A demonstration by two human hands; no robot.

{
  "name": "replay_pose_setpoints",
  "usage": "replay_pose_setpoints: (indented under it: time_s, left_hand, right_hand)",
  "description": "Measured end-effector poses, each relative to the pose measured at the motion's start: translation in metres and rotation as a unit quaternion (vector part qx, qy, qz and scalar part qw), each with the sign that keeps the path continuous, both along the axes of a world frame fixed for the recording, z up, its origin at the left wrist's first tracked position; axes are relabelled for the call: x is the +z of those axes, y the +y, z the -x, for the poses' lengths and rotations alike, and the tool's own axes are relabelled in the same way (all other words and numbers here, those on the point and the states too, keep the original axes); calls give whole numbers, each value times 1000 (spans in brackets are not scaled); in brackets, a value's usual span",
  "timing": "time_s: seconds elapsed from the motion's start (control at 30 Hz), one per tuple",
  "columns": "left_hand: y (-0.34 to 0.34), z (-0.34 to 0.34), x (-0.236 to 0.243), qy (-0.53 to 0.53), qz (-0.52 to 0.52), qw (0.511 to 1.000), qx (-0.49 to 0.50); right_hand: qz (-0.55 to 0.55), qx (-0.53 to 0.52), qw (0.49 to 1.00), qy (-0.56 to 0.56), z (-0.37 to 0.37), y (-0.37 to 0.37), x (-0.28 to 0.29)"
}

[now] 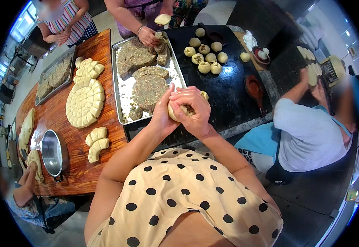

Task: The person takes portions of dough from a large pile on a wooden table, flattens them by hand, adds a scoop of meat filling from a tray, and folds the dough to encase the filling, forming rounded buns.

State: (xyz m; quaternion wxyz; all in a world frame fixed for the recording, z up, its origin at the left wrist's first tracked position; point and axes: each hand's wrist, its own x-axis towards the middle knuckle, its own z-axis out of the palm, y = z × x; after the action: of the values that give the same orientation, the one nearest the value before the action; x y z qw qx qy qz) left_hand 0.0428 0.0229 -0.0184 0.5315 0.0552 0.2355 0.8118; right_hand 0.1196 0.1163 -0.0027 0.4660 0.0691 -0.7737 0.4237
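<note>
My left hand (164, 109) and my right hand (191, 107) are wrapped round a pale dough ball (175, 113) with dark filling showing at its opening, held at chest height; the fingers of both are closed on it. Just beyond them lies a metal tray (119, 92) bearing slabs of speckled filling (148, 92) on white powder. To its right, several stuffed dough balls (204, 67) sit on a black work surface (237, 94). Another pale piece (204, 94) is partly hidden behind my right hand.
Left, a wooden table (80, 173) bears cut dough (84, 103), a second tray (56, 74) and a steel pan (52, 154). Across the table, a person's hand (148, 37) reaches to my tray. Other people work at far left and at right (307, 136). A brown spoon (254, 88) lies right.
</note>
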Motion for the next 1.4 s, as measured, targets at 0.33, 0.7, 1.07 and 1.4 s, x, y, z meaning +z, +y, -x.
replay_pose_setpoints:
  time_s: [0.33,0.7,1.07,1.4]
  left_hand:
    - [3,-9,11,-31,12,999,-17]
    - [-1,-10,7,-55,34,996,61]
    - [5,-8,4,-50,13,993,109]
    - [-6,16,-10,-47,138,989,6]
  right_hand:
    - [24,13,1000,-6,-6,-2,-6]
    - [4,-10,999,-47,0,-8,-1]
    - [101,-20,994,-30,14,-8,-18]
    - [94,118,982,-113,11,-3,-28]
